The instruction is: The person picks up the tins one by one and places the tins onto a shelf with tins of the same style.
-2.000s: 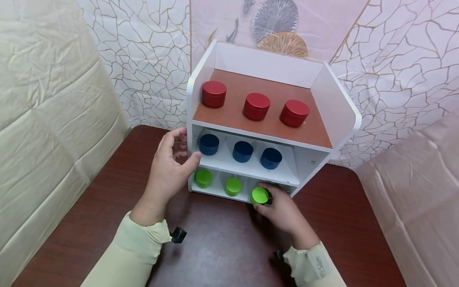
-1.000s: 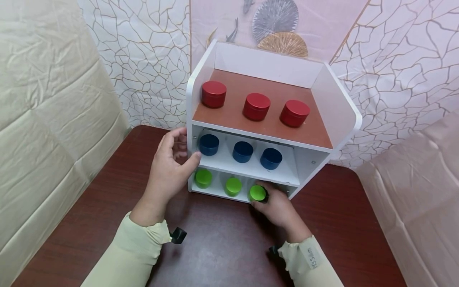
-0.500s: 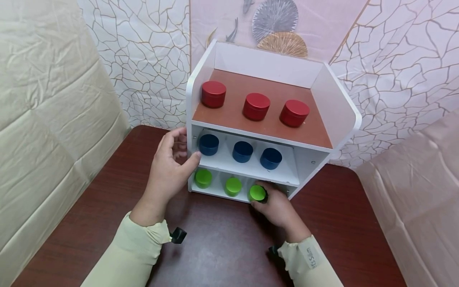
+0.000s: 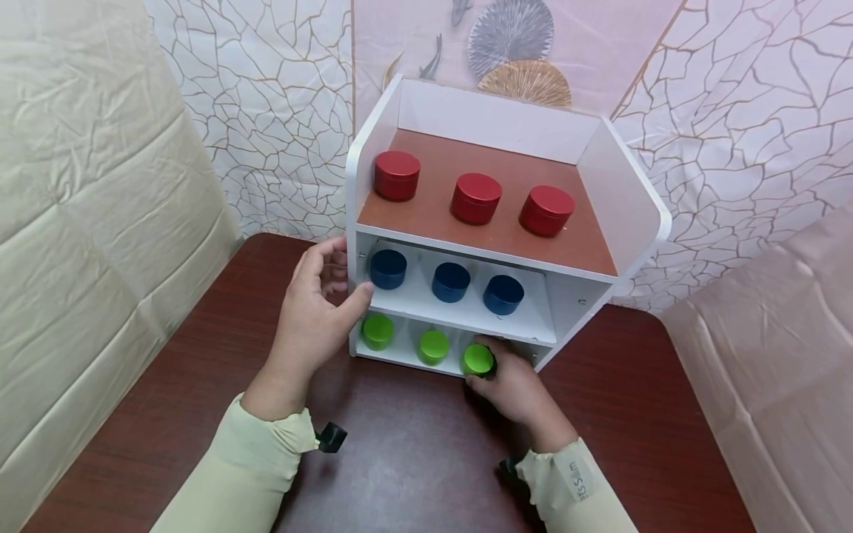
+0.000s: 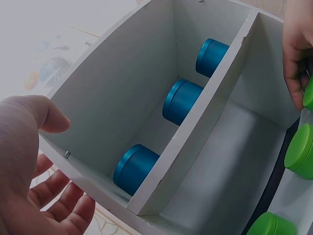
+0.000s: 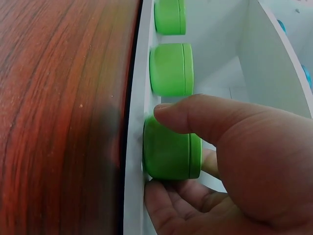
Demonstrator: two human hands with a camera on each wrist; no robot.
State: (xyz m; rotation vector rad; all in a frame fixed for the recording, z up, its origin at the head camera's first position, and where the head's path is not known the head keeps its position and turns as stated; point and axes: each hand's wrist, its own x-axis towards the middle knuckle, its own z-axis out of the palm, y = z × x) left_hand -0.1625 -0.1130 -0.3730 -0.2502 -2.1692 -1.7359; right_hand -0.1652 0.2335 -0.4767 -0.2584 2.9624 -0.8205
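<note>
A small white shelf unit [image 4: 566,311] holds round lidded tins on three levels. My left hand [image 4: 313,318] grips its left side panel, thumb in front and fingers along the outside; the left wrist view shows this too. At the bottom right, my right hand [image 4: 516,381] holds a green tin [image 4: 477,359]. In the right wrist view the thumb lies on one side of that green tin [image 6: 168,152] and the fingers curl round the other. The tin stands upright on the bottom shelf, in a row with a middle green tin [image 4: 434,347] and a left green tin [image 4: 378,331].
Blue tins [image 4: 450,282] stand in a row on the middle shelf. Red tins [image 4: 476,198] stand on the brown top [image 4: 506,159]. The unit rests on a dark red-brown table [image 4: 400,444], with patterned cloth [image 4: 280,111] behind and pale cloth at both sides.
My right hand has shifted the right green tin slightly left and back on the bottom shelf. Over the last second both hands stay almost still. The left hand keeps its place.
</note>
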